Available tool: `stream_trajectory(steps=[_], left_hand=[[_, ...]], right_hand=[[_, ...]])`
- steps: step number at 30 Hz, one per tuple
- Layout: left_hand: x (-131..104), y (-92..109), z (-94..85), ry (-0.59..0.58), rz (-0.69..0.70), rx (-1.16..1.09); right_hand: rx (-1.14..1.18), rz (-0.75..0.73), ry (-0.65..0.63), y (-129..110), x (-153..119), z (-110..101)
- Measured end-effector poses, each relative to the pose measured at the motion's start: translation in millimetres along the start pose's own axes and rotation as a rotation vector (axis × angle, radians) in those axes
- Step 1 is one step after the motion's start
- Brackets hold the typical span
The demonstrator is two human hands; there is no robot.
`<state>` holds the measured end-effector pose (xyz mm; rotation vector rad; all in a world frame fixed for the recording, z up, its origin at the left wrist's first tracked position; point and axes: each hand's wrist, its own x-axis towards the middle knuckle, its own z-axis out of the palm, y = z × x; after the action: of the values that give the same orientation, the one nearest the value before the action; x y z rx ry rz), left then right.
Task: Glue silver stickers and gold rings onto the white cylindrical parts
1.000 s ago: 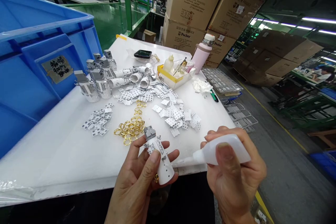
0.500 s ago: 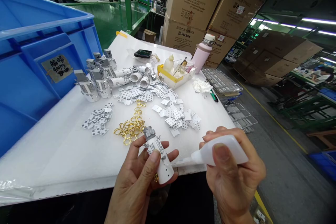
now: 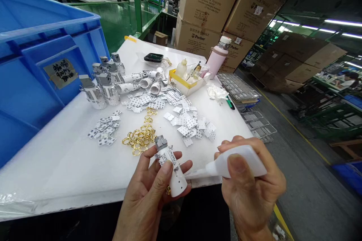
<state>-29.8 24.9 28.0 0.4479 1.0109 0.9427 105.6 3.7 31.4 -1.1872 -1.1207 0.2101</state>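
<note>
In my left hand [image 3: 154, 184] I grip a white plastic model cylinder [image 3: 177, 180] with grey detail and a grey block on top. It leans with its wide end toward me. My right hand [image 3: 251, 184] is closed around a white squeeze bottle [image 3: 243, 160], whose thin nozzle points left at the cylinder's side; whether the tip touches cannot be made out. Just beyond my left hand lies a heap of gold rings [image 3: 140, 137]. Small grey-and-white plates lie in a left pile [image 3: 106, 130] and a right pile [image 3: 195, 124].
Several finished-looking cylinders [image 3: 110, 90] stand beside a blue crate [image 3: 62, 56] at left. Behind the piles are a small yellow-edged tray [image 3: 181, 86], a phone [image 3: 153, 57] and a pink flask [image 3: 217, 60]. A green-handled cutter [image 3: 230, 102] lies at the table's right edge, near stacked metal trays [image 3: 240, 86].
</note>
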Motion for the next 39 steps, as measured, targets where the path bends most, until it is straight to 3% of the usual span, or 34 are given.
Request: stream_trajectory(steps=[8,22,39], left_hand=[[0,0,-3.5,-0.006,0.015,0.018],[0,-1,-2.5,-0.023,0.024,0.004],[0,-2,-0.5,-0.013,0.006,-0.017]], right_hand=[[0.055,-0.014,0.071,-1,-5,-7],[0.026,-0.013,-0.029,0,-5,-10],[0.01,-0.039,-0.04,3,-6,-11]])
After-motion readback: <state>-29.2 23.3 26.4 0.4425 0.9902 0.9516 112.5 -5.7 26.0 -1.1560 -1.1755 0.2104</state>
